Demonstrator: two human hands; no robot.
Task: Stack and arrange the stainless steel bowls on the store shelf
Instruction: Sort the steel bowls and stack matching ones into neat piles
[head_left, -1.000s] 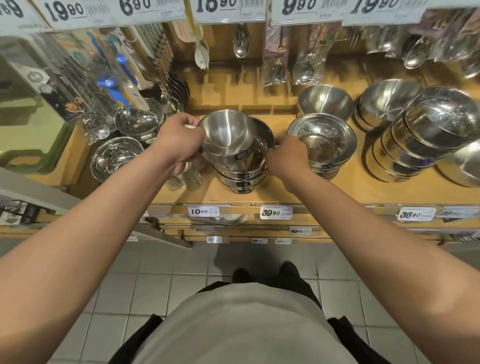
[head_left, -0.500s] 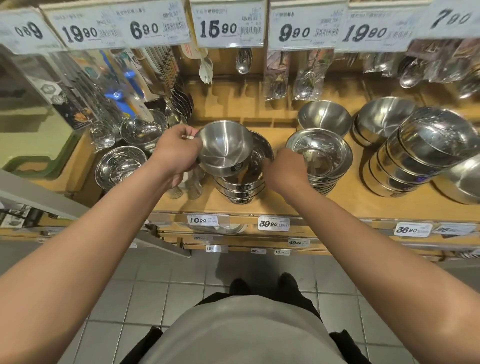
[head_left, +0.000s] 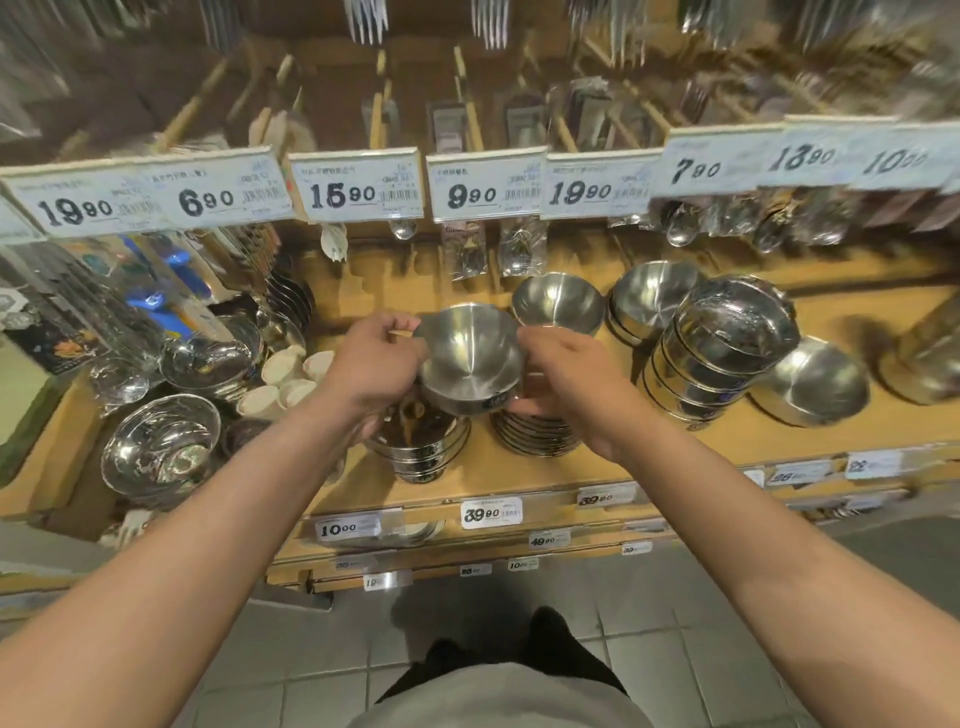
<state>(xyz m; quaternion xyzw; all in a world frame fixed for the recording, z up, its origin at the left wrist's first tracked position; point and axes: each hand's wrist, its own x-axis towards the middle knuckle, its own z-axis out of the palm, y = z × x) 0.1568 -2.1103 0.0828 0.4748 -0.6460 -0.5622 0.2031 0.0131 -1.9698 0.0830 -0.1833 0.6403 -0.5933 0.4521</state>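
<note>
A small stainless steel bowl (head_left: 470, 358) is lifted above the wooden shelf (head_left: 519, 478), tilted with its mouth facing me. My left hand (head_left: 371, 366) grips its left rim and my right hand (head_left: 566, 374) grips its right side. Directly beneath it stands a stack of similar steel bowls (head_left: 423, 452). A low stack of shallow steel dishes (head_left: 535, 436) sits just right of that, partly hidden by my right hand.
A single bowl (head_left: 558, 301) and nested bowls (head_left: 649, 301) stand behind. A leaning stack of larger bowls (head_left: 722, 353) and one tilted bowl (head_left: 815, 382) lie right. Glossy bowls (head_left: 161, 447) and white cups (head_left: 283, 379) fill the left. Price tags (head_left: 356, 187) hang overhead.
The bowl has been lifted off the stack and my right hand has moved from the stack's side onto the bowl. The camera has tilted up, so the shelf sits lower in view.
</note>
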